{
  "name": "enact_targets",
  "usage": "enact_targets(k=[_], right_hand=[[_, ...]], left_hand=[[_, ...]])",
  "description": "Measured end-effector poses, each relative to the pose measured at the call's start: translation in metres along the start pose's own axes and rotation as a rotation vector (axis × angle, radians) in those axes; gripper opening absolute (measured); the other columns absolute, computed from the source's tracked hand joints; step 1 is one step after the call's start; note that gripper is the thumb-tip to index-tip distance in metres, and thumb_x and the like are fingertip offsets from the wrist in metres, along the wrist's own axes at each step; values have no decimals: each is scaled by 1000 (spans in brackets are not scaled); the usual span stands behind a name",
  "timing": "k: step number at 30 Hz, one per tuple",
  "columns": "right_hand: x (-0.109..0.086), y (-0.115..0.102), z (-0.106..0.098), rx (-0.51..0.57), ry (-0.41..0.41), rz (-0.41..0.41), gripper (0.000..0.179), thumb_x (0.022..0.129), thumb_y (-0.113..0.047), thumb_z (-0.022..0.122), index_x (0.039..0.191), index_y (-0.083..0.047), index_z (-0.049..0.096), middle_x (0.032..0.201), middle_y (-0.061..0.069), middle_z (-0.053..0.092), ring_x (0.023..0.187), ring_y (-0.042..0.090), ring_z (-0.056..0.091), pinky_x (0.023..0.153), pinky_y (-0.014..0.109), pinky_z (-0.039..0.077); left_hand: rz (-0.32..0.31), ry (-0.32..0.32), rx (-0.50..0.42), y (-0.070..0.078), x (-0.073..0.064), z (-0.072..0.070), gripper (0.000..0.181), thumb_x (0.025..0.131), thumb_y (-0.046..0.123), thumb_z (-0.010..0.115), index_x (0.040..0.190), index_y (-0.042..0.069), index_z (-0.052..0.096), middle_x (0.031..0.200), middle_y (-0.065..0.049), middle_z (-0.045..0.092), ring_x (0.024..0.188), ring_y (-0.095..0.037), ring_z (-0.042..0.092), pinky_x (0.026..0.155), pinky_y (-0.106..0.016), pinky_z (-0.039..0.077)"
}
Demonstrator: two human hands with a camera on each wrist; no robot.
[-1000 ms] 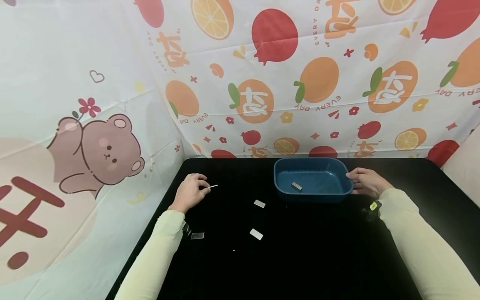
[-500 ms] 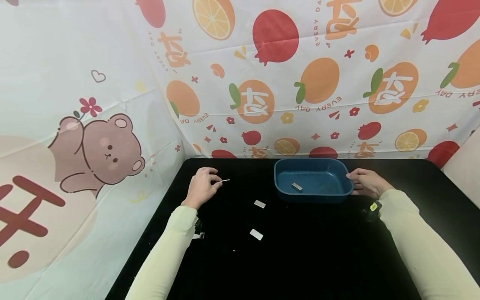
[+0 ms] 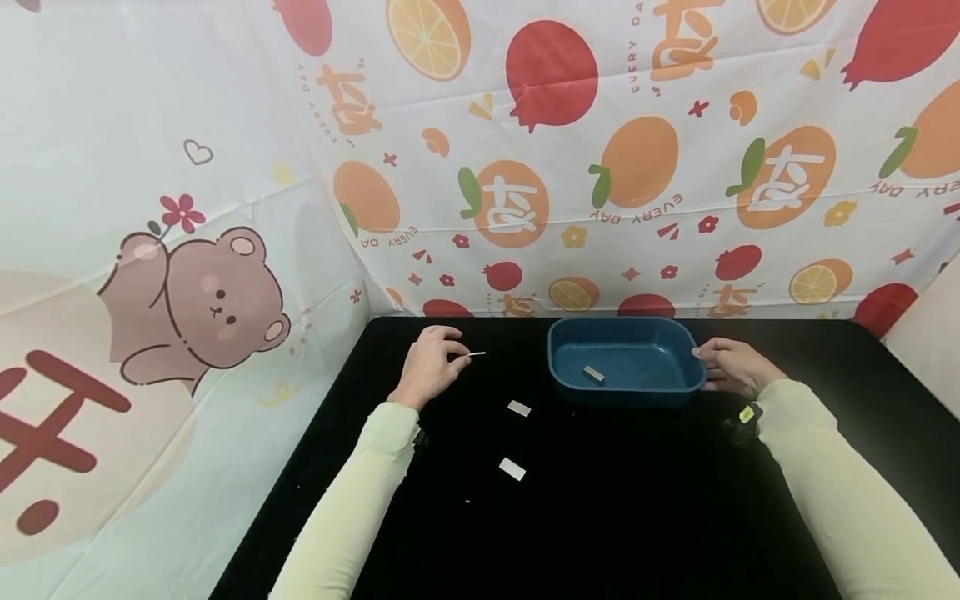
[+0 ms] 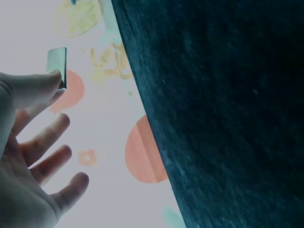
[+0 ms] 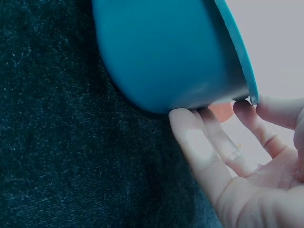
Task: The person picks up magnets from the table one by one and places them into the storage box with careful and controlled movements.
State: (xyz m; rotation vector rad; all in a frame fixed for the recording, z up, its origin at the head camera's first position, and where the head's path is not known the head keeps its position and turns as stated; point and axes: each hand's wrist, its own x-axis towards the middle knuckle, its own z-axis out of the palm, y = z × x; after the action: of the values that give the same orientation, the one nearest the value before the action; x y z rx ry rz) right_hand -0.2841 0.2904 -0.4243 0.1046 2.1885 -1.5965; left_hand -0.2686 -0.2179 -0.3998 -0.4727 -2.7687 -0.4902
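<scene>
Thumb and forefinger of my left hand (image 3: 429,368) pinch a thin rectangular plate (image 4: 56,61), shiny and greyish, above the black table. Seen edge-on in the head view, the plate is a thin white line, pointing right toward the blue bin (image 3: 637,397). The other left fingers spread loosely below it. At the bin's right end, my right hand (image 3: 738,367) grips the rim, thumb on top and fingers against the outer wall (image 5: 161,52). Inside the bin, near its front left, lies a small silvery block (image 3: 593,374) with lengthwise lines.
Two pale flat rectangular plates lie on the black table (image 3: 615,517): one plate (image 3: 519,408) in front of the bin's left side, another plate (image 3: 513,469) nearer me. A tiny white speck (image 3: 468,501) is left of the nearer one. A fruit-print cloth (image 3: 450,117) hangs behind.
My left hand has moved right and slightly away from me, carrying the thin plate closer to the bin. My left forearm now covers a clear plate seen earlier. The right hand and bin stay put.
</scene>
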Motion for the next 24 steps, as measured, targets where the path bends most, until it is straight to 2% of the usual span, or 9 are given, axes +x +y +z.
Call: enact_targets(k=[6,12,24], right_hand=[[1,-1,-1,-14,1,0,27,104,-32,50,115,-8,57,93,-4,68,87,13,68,83,32,60],[1,0,-1,9,-7,6,20,103,-31,51,108,-13,59,91,-5,69,86,12,68,82,31,60],[0,1,-1,-27,-6,-13,29,104,-31,49,117,-5,56,94,-4,68,87,12,67,83,33,60]], left_hand=[[14,-1,-25,10,6,2,14,90,23,72,97,13,81,130,-8,65,131,-34,50,107,-55,44],[27,1,-44,16,11,8,14,90,22,73,97,13,81,130,-8,65,131,-34,51,106,-55,45],[42,1,-82,30,19,14,12,90,22,73,95,14,81,129,-6,66,131,-31,51,107,-54,44]])
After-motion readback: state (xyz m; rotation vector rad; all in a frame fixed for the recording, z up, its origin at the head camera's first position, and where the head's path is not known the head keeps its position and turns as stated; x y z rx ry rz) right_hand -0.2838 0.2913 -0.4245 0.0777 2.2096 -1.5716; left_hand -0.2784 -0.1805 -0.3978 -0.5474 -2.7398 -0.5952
